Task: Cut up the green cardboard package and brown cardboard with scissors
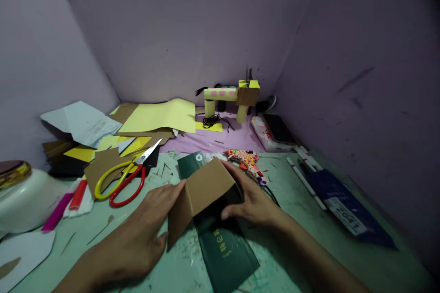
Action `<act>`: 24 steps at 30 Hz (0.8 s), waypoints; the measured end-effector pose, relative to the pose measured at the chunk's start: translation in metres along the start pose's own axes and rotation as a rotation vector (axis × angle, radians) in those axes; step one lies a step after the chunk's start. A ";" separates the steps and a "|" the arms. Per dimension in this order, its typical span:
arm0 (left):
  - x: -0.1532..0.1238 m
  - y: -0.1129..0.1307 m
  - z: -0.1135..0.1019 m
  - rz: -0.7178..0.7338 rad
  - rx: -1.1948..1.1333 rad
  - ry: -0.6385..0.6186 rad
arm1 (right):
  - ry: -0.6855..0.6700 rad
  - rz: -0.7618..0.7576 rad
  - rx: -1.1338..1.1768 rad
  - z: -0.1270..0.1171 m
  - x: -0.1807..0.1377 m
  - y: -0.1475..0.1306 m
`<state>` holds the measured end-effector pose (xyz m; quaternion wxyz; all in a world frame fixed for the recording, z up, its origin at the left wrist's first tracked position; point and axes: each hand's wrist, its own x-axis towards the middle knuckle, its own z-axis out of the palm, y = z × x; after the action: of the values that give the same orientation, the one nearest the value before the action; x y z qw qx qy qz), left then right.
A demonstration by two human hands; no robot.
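A folded piece of brown cardboard [210, 185], bent into box-like sides, stands in the middle of the table between my hands. My left hand [146, 229] grips its left panel, fingertips at the top corner and thumb lower down. On the other side my right hand [249, 197] holds the right edge, its fingers behind the panel and the thumb in front. Beneath the cardboard lies a dark green packet [227, 252] with gold lettering. Scissors [135, 171] with one yellow and one red handle rest open on scraps to the left.
Yellow paper [161, 116] and cardboard offcuts [106, 169] lie at the back left. A yellow paper animal figure [223, 95] stands near the wall. A phone [280, 129], several white pens [305, 183] and a dark blue packet [350, 210] are on the right. A white rounded object [30, 199] stands far left.
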<state>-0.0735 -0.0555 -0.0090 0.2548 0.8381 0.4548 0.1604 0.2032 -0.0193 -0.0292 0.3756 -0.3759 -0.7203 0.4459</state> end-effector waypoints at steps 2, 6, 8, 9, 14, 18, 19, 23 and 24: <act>0.002 0.008 0.000 -0.040 -0.038 -0.013 | 0.004 -0.040 -0.002 0.003 0.000 0.003; 0.014 0.024 0.006 -0.239 -0.196 0.125 | -0.010 -0.094 -0.168 0.006 0.001 0.004; 0.021 0.034 0.013 -0.340 -0.408 0.195 | -0.033 -0.105 -0.251 0.006 0.001 0.006; 0.024 0.038 0.016 -0.369 -0.545 0.198 | -0.040 -0.111 -0.283 0.006 0.001 0.007; 0.028 0.050 0.027 -0.342 -0.879 0.147 | -0.040 -0.139 -0.335 0.006 0.000 0.012; 0.028 0.052 0.027 -0.356 -0.814 0.136 | -0.031 -0.176 -0.269 0.009 -0.002 0.012; 0.028 0.053 0.027 -0.372 -0.791 0.136 | -0.026 -0.182 -0.251 0.010 -0.002 0.012; 0.029 0.056 0.024 -0.415 -0.718 0.119 | 0.010 -0.161 -0.251 0.018 -0.002 0.014; 0.029 0.057 0.024 -0.411 -0.713 0.117 | 0.023 -0.155 -0.257 0.019 -0.002 0.015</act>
<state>-0.0076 -0.0640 0.0054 0.5296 0.5785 0.5423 0.3012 0.1905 -0.0233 -0.0497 0.3659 -0.3693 -0.7938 0.3155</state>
